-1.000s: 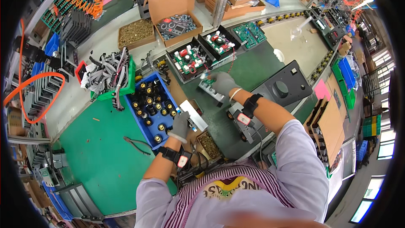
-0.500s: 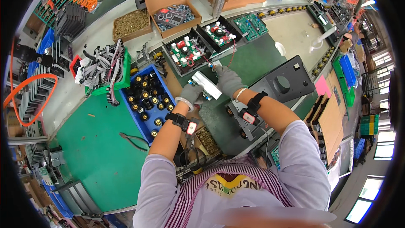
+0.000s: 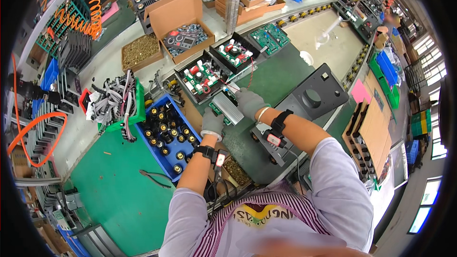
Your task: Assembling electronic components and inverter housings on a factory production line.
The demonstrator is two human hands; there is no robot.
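My left hand (image 3: 213,122), in a grey glove, grips the left edge of a green circuit board with a finned silver heat sink (image 3: 227,108). The heat sink is tilted, its fins facing up. My right hand (image 3: 250,103), also gloved, is closed at the board's upper right side, its fingertips on thin red wires (image 3: 252,72). These wires run from two black open housings just beyond: the left housing (image 3: 200,77) and the right housing (image 3: 235,53), each with a populated green board inside. My fingers partly hide the wire ends.
A blue bin (image 3: 164,150) of black-and-brass parts stands left, beside a green bin (image 3: 139,107) of grey cables. Pliers (image 3: 156,179) lie on the green mat. A black panel with a round hole (image 3: 328,96) lies right. Cartons (image 3: 200,0) and bare green boards (image 3: 270,38) are farther back.
The heat sink board has turned in my left hand, so its fins now show instead of a bright, glaring face. Both hands remain close together, and the view has shifted slightly.
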